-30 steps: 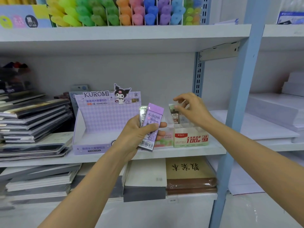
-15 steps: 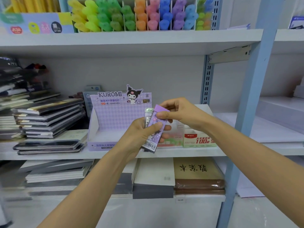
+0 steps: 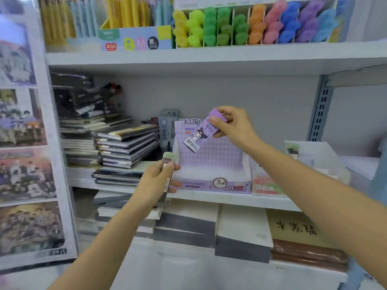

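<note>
You stand at a stationery shelf (image 3: 209, 199) with one small pack in each hand, two in all. Your right hand (image 3: 234, 126) pinches the top end of a purple pack (image 3: 201, 132), thumb and fingers clamped on it. The pack hangs tilted, barcode end down, above the tray of a purple display box (image 3: 219, 155) and in front of its back panel. Your left hand (image 3: 154, 183) grips a green-capped pack (image 3: 169, 161), fingers curled round it, just left of the box's front corner. The two packs are apart. To the right of the purple box sits a pink-and-green box (image 3: 266, 186), and behind that a white box (image 3: 314, 155) holds at least one green-topped pack (image 3: 292, 147). On the shelf above, highlighters (image 3: 256, 26) stand sorted by colour in a slotted rack (image 3: 232, 19). Beside it, yellow and blue pencils (image 3: 125, 11) fill a blue carton (image 3: 134, 39). Stacked notebooks (image 3: 125, 145) lie to the left.
</note>
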A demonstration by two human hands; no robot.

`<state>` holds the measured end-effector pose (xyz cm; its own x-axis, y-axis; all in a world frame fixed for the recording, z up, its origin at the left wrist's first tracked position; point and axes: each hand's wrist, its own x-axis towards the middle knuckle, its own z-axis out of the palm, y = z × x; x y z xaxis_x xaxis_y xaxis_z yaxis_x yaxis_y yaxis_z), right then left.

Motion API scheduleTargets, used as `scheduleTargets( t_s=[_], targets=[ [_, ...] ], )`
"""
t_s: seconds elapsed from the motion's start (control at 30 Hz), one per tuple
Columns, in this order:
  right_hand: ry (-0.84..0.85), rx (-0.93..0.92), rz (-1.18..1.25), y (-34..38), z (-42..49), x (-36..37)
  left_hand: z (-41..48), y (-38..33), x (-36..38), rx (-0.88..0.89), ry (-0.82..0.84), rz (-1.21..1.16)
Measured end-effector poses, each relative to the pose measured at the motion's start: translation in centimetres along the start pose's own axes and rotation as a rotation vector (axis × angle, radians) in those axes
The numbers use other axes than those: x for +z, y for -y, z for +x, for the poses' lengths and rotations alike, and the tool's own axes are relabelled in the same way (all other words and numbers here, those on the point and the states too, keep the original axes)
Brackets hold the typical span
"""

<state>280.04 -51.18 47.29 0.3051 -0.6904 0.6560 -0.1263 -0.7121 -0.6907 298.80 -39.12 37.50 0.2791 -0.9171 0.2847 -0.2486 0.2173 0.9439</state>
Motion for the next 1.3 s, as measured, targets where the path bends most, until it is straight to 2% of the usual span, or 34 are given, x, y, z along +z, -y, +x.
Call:
scheduleTargets(
  t_s=[0.1,0.23,0.4,0.53,0.63,1.07,1.17,1.3],
  targets=[
    [0.042,-0.035,-0.154,-0.8,0.7,2.8,-0.6,1.3,-0.5,-0.067,0.063,-0.019],
    [0.105,-0.101,-0.332,-2.0,0.9,4.8,-0.6,1.8,-1.1,-0.036,0.059,-0.055],
    [0.213,-0.133,-0.418,-2.9,0.8,5.7,-0.3,2.0,-1.6,-0.037,0.059,-0.042],
    [0.406,-0.068,-0.466,-1.7,2.5,5.4,-0.4,2.1,-1.7,-0.039,0.064,-0.045],
    [0.480,-0.058,-0.465,-1.0,3.2,5.6,-0.5,1.8,-1.6,-0.041,0.067,-0.078],
    [0.387,-0.066,-0.379,-2.6,2.9,5.6,0.0,1.6,-1.2,-0.032,0.071,-0.156],
    [0.442,-0.011,-0.359,-2.8,3.2,4.6,0.0,1.6,-1.2,-0.030,0.070,-0.168],
    [0.470,-0.059,-0.405,-2.7,2.8,5.6,0.2,1.5,-1.0,-0.035,0.074,-0.180]
  ],
)
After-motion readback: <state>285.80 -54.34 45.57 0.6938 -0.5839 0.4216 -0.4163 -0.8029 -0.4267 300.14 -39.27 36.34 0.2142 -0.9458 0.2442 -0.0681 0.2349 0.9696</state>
